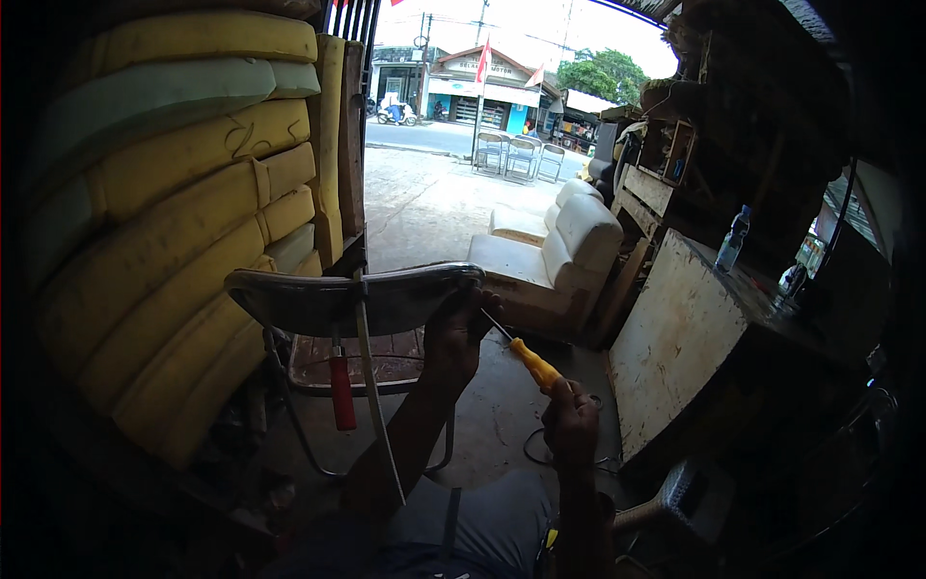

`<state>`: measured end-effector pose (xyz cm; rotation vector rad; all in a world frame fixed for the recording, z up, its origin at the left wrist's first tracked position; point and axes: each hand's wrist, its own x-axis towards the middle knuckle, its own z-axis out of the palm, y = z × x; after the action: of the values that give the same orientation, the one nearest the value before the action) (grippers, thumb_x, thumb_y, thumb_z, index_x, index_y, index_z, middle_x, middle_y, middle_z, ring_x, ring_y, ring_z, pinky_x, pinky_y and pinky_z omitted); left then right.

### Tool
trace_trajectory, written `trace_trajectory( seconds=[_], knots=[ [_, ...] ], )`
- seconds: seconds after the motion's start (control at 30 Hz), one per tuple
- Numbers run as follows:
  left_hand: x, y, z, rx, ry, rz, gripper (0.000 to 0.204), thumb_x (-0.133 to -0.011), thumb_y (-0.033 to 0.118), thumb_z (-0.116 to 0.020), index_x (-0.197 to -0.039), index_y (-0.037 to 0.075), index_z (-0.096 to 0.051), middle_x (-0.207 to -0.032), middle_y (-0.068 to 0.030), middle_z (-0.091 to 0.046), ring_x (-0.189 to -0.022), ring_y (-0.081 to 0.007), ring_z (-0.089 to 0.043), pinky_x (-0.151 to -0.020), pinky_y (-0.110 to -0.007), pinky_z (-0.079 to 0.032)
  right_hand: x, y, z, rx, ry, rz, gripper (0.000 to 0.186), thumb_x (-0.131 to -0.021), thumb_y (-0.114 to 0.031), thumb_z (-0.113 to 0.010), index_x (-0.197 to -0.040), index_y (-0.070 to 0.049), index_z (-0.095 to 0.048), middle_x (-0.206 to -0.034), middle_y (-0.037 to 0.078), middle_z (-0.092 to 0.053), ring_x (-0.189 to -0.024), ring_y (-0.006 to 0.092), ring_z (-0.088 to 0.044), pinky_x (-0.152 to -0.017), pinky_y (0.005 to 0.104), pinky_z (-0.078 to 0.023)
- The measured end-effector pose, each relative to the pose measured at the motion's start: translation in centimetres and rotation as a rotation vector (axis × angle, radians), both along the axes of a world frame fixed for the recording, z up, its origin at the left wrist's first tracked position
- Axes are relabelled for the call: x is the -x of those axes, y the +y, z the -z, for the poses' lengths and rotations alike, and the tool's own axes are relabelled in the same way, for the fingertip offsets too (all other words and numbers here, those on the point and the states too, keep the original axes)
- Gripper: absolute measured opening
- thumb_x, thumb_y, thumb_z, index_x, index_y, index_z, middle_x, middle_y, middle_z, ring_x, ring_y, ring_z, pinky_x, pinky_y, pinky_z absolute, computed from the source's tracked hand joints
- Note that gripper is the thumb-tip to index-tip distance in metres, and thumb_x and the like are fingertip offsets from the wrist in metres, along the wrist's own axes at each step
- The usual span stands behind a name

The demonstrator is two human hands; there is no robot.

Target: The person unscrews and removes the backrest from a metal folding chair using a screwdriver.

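- Bracing the metal folding chair's backrest [318, 299], your left hand [453, 338] closes on its right end, steadying it;
- your right hand [571, 425] grips the yellow-handled screwdriver [533, 367], tip against that edge.

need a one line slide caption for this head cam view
Left hand grips the backrest of a metal folding chair while the right hand works a yellow-handled screwdriver at its edge.

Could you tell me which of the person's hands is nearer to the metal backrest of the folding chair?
The left. The left hand grips the right end of the chair backrest, while the right hand is lower and to the right, apart from it, holding a yellow-handled screwdriver.
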<state>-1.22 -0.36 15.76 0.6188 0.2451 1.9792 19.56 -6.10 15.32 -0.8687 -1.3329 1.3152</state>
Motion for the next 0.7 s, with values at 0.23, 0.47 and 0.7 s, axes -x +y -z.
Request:
trace_trajectory(
  seconds=[0.23, 0.47, 0.7],
  knots=[
    [0.0, -0.7, 0.2, 0.013, 0.011, -0.006, 0.015, -0.094, 0.011, -0.064, -0.107, 0.002, -0.064, -0.099, -0.0121, -0.068, -0.094, -0.0231, -0.069, -0.089, -0.037, -0.058, 0.8, -1.2, -0.2, -0.856, -0.578, 0.438, 0.042, -0.098, -0.039, -0.058, -0.119, -0.002, -0.061, -0.057, 0.000, -0.050, -0.049, 0.0120, -0.051, -0.052, 0.0319, -0.046],
    [0.4, -0.3, 0.2, 0.010, 0.050, -0.016, 0.017, -0.095, 0.014, -0.065, -0.107, 0.002, -0.064, -0.097, -0.0107, -0.069, -0.095, -0.0216, -0.068, -0.090, -0.036, -0.057, 0.8, -0.3, -0.5, 0.024, -0.018, 0.015, 0.047, -0.099, -0.046, -0.054, -0.088, -0.001, -0.064, -0.052, -0.008, -0.038, -0.039, -0.0003, -0.030, -0.036, 0.0207, -0.020],
    [0.2, -0.7, -0.1, 0.040, 0.093, -0.028, 0.017, -0.096, 0.015, -0.063, -0.106, 0.002, -0.064, -0.097, -0.0107, -0.069, -0.092, -0.0210, -0.068, -0.089, -0.035, -0.056, 0.4, -0.4, -1.5, 0.271, 0.085, -0.142, 0.056, -0.099, -0.054, -0.047, -0.089, -0.002, -0.065, -0.048, -0.005, -0.038, -0.034, 0.0047, -0.030, -0.033, 0.0228, -0.024]
  ],
)
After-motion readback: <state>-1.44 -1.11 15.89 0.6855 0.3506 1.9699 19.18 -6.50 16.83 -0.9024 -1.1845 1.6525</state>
